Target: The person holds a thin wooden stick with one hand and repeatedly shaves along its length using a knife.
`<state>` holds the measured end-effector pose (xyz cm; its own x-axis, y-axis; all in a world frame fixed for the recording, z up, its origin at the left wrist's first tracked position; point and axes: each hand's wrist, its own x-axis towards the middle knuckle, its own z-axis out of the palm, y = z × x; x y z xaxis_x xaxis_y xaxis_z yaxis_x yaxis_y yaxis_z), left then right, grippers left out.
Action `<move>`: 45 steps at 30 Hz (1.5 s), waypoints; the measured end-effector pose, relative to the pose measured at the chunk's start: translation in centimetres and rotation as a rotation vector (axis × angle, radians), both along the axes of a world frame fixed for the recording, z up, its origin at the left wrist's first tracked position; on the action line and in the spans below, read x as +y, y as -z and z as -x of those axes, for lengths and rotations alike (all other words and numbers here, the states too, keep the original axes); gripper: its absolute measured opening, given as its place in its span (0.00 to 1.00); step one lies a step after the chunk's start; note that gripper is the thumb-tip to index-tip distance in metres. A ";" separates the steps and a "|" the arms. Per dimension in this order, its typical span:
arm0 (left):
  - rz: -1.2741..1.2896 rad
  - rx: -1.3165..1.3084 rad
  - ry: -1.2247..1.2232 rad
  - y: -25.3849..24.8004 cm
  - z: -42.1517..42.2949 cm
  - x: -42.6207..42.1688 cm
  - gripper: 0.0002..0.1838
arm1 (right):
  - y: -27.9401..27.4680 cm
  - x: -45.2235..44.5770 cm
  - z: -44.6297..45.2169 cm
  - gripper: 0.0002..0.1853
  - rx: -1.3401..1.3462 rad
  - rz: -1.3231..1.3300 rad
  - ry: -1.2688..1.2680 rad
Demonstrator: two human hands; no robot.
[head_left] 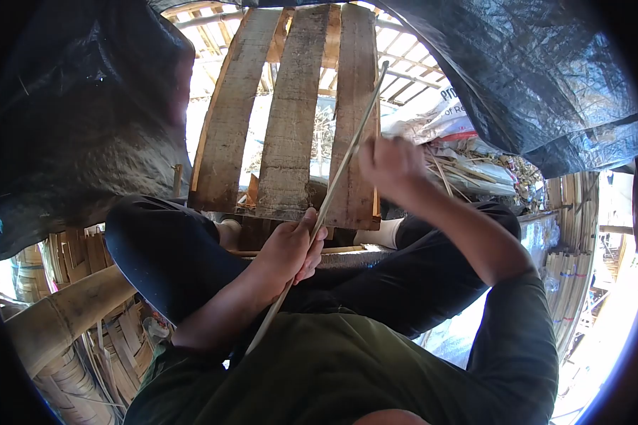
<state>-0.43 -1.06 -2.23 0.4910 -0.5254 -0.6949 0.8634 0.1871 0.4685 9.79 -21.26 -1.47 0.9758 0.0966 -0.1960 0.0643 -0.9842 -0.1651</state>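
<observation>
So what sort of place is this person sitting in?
Probably a makeshift shelter used for bamboo work, judging by the dark plastic sheeting hanging on both sides, the thick bamboo pole at left and the bundled strips at right.

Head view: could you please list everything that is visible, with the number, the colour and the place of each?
Thin strip: one, pale, slanting across the middle
Wooden planks: three, brown, upper middle
Plastic sheeting: number of pieces unclear, blackish, left and upper right
Printed sack: at least one, white with red, right of the planks
Slatted structure: one or more, pale, behind the planks
Bamboo pole: one, tan, lower left
Loose strips: many, brown, lower left
Bundled strips: several bundles, tan, right side
Shirt: one, green, bottom
Trousers: one pair, dark, middle
Left hand: one, bare, closed around the thin strip
Right hand: one, bare, blurred, by the strip's upper part
</observation>
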 end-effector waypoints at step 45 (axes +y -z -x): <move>0.018 -0.014 0.064 -0.2 1.3 0.0 0.23 | -0.2 -1.7 -1.6 0.31 0.151 0.028 0.093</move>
